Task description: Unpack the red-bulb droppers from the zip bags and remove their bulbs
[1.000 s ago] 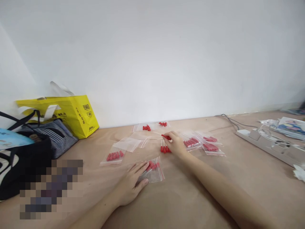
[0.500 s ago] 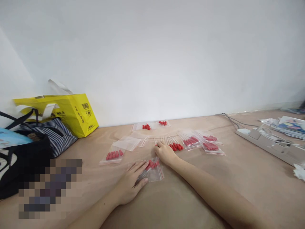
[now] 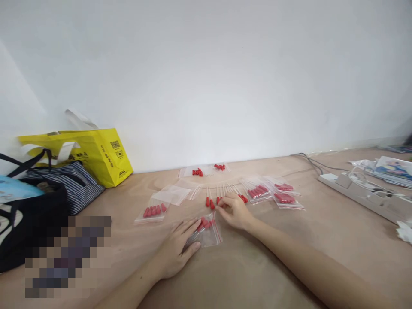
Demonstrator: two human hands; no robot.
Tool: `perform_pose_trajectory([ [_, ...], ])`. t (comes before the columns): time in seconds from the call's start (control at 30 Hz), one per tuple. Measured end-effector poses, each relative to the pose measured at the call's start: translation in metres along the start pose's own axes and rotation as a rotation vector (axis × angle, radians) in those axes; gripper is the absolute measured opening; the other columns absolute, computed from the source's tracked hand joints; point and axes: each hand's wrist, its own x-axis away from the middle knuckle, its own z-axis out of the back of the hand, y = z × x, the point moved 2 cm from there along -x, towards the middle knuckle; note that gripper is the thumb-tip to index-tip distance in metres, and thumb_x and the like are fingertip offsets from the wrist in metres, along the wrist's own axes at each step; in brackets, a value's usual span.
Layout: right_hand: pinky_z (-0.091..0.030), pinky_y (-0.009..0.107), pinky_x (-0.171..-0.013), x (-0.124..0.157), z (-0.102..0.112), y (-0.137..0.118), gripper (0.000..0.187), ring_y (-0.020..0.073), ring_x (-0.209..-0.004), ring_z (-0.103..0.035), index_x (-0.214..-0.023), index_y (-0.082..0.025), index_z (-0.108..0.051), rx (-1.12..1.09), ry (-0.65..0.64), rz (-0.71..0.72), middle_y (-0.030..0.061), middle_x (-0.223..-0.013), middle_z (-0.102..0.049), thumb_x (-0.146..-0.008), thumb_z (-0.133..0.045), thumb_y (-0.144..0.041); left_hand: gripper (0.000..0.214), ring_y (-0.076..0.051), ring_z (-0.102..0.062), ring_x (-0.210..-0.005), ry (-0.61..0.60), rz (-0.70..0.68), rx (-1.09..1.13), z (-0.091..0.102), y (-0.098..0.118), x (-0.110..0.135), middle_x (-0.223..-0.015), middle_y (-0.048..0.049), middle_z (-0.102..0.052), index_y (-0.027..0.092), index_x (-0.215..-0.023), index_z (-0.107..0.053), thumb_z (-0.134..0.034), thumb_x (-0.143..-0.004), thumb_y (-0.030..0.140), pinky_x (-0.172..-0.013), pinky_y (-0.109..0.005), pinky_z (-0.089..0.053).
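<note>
You had room over the worktop between your right forearm and the power strip, while filled plastic bags lay flat ahead, the wall closed the far side, and the yellow bag blocked the left.

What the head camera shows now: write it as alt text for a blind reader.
A person's left hand lies on a clear zip bag of red pieces while the right hand covers part of a row of thin red-ended sticks on a brown tabletop. More clear bags lie around; a yellow bag stands at the left, a white power strip at the right.
</note>
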Motion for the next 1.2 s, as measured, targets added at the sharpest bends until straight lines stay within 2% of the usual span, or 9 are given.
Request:
perform_pose_trajectory([
  [0.17, -0.034, 0.030, -0.073, 0.026, 0.006, -0.008, 0.012, 0.0144, -0.072, -0.048, -0.084, -0.024, -0.066, -0.115, -0.167, 0.101, 0.0009, -0.074, -0.061, -0.074, -0.058, -0.027, 0.054, -0.023, -0.029, -0.125, 0.006, -0.003, 0.039, -0.001, 0.002, 0.000, -0.137, -0.0045, -0.033, 0.025, -0.135, -0.019, -0.035, -0.086, 0.042, -0.103, -0.045, -0.024],
  [0.3, -0.033, 0.031, -0.075, 0.028, 0.002, -0.017, 0.015, 0.0151, -0.078, -0.049, -0.087, -0.023, -0.065, -0.106, -0.182, 0.090, 0.0029, -0.085, -0.062, -0.077, -0.056, -0.029, 0.055, -0.022, -0.032, -0.124, -0.001, -0.062, 0.066, -0.001, 0.007, 0.000, -0.137, -0.0033, -0.034, 0.027, -0.135, -0.017, -0.036, -0.086, 0.041, -0.103, -0.043, -0.025],
  [0.47, -0.033, 0.029, -0.071, 0.026, -0.006, -0.023, 0.027, 0.0162, -0.074, -0.046, -0.092, -0.021, -0.063, -0.028, -0.268, 0.042, 0.0029, -0.077, -0.059, -0.072, -0.061, -0.039, 0.052, -0.023, -0.026, -0.127, -0.056, -0.050, 0.058, -0.001, 0.008, 0.000, -0.138, -0.0029, -0.030, 0.026, -0.136, -0.015, -0.029, -0.088, 0.041, -0.104, -0.045, -0.023],
  [0.67, -0.032, 0.027, -0.068, 0.027, -0.004, -0.022, 0.026, 0.0154, -0.071, -0.045, -0.071, -0.017, -0.058, -0.064, -0.263, -0.012, 0.0008, -0.069, -0.055, -0.064, -0.067, -0.041, 0.052, -0.021, -0.026, -0.127, -0.069, -0.052, 0.064, 0.002, 0.013, -0.002, -0.137, -0.0036, -0.032, 0.024, -0.134, -0.022, -0.033, -0.087, 0.041, -0.105, -0.046, -0.019],
  [0.83, -0.032, 0.028, -0.071, 0.027, -0.002, -0.023, 0.028, 0.0150, -0.073, -0.048, -0.079, -0.019, -0.057, -0.147, -0.350, -0.011, -0.0014, -0.071, -0.057, -0.064, -0.067, -0.041, 0.049, -0.021, -0.029, -0.125, -0.052, -0.071, 0.069, 0.006, 0.018, -0.003, -0.136, -0.0029, -0.036, 0.025, -0.132, -0.028, -0.037, -0.086, 0.038, -0.105, -0.045, -0.020],
  [0.9, -0.032, 0.028, -0.071, 0.027, -0.003, -0.023, 0.026, 0.0147, -0.073, -0.048, -0.074, -0.019, -0.057, -0.161, -0.367, 0.028, -0.0015, -0.070, -0.057, -0.064, -0.067, -0.040, 0.049, -0.021, -0.029, -0.125, -0.057, -0.067, 0.064, 0.007, 0.018, -0.003, -0.136, -0.0029, -0.035, 0.025, -0.132, -0.028, -0.037, -0.086, 0.039, -0.105, -0.045, -0.020],
  [1.0, -0.034, 0.024, -0.064, 0.028, -0.003, -0.020, 0.021, 0.0123, -0.067, -0.047, -0.069, -0.017, -0.054, -0.238, -0.355, -0.001, -0.0027, -0.065, -0.054, -0.066, -0.066, -0.035, 0.050, -0.021, -0.028, -0.126, -0.069, -0.059, 0.059, 0.006, 0.017, -0.003, -0.136, -0.0024, -0.034, 0.025, -0.132, -0.027, -0.036, -0.086, 0.040, -0.105, -0.045, -0.019],
  [1.1, -0.032, 0.019, -0.052, 0.030, 0.000, -0.014, 0.016, 0.0078, -0.054, -0.043, -0.077, -0.017, -0.053, -0.395, -0.427, -0.079, -0.0043, -0.063, -0.051, -0.070, -0.062, -0.028, 0.050, -0.020, -0.027, -0.126, -0.076, -0.059, 0.059, 0.005, 0.016, -0.002, -0.136, -0.0024, -0.034, 0.025, -0.132, -0.027, -0.035, -0.086, 0.041, -0.106, -0.045, -0.019],
  [1.2, -0.032, 0.018, -0.048, 0.031, 0.009, -0.010, 0.020, 0.0069, -0.052, -0.040, -0.087, -0.017, -0.056, -0.427, -0.486, -0.069, -0.0040, -0.065, -0.050, -0.070, -0.061, -0.027, 0.051, -0.020, -0.028, -0.126, -0.075, -0.054, 0.061, 0.005, 0.016, -0.002, -0.136, -0.0025, -0.034, 0.024, -0.132, -0.027, -0.036, -0.085, 0.041, -0.106, -0.044, -0.019],
])
